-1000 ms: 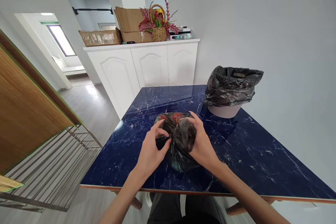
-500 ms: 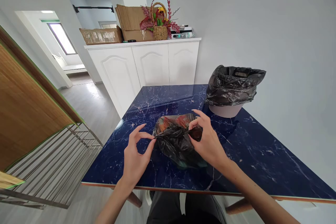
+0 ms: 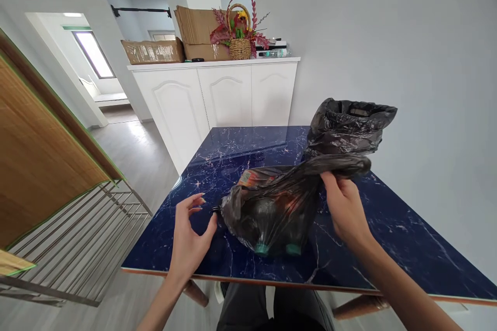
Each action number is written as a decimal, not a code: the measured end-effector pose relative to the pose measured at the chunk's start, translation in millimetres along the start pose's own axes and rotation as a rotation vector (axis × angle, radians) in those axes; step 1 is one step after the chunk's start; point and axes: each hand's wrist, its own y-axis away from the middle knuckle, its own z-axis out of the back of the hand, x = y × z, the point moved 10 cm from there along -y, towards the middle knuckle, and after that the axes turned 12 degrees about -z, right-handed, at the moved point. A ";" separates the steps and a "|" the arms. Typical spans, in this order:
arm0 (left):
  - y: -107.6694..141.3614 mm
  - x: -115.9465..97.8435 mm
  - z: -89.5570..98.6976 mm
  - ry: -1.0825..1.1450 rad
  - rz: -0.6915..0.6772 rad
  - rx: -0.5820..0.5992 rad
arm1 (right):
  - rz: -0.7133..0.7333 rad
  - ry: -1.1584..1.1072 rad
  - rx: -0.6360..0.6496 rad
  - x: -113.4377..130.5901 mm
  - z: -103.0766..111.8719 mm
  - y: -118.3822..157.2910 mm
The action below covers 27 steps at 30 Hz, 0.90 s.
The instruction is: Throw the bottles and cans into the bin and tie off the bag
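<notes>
On the blue table lies a thin black plastic bag [image 3: 248, 217], see-through enough to show reddish-orange packaging and green bottle caps [image 3: 261, 249] inside. My right hand [image 3: 346, 212] grips the bag's gathered upper part and holds it stretched out to the right. To the left is my left hand [image 3: 190, 238], its fingers apart; the thumb tip is close to a small dark tip at the bag's left end, and whether they touch I cannot tell. Behind my right hand stands a pale bin lined with another black bag [image 3: 345, 132].
Beneath everything is the dark blue marbled table [image 3: 388, 243]. A white cabinet [image 3: 225, 93] beyond it carries cardboard boxes [image 3: 153, 51], a flower basket [image 3: 239, 48] and a clear bottle [image 3: 277, 53]. A metal rack [image 3: 89, 232] with a wooden board stands at left.
My right hand has moved right, pulling the bag's gathered part out long. My left hand has released the bag's pinched edge and shifted slightly left. More of the contents shows through.
</notes>
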 end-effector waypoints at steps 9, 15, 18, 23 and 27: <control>-18.5 -102.8 -17.6 -0.081 -0.334 0.217 | 0.651 0.243 -0.309 122.7 12.3 72.6; -20.1 -78.7 -50.8 -0.204 -0.263 0.453 | 0.984 0.632 0.456 113.8 -94.6 131.3; -19.3 -67.0 -43.9 -0.181 -0.209 0.427 | 0.913 0.753 0.552 83.9 -117.4 117.3; -19.4 -67.1 -30.9 -0.133 -0.133 0.375 | 0.839 0.777 0.504 62.7 -108.4 91.8; -14.8 -78.9 -48.6 -0.018 -0.142 0.431 | 0.797 0.789 0.434 59.3 -88.6 82.8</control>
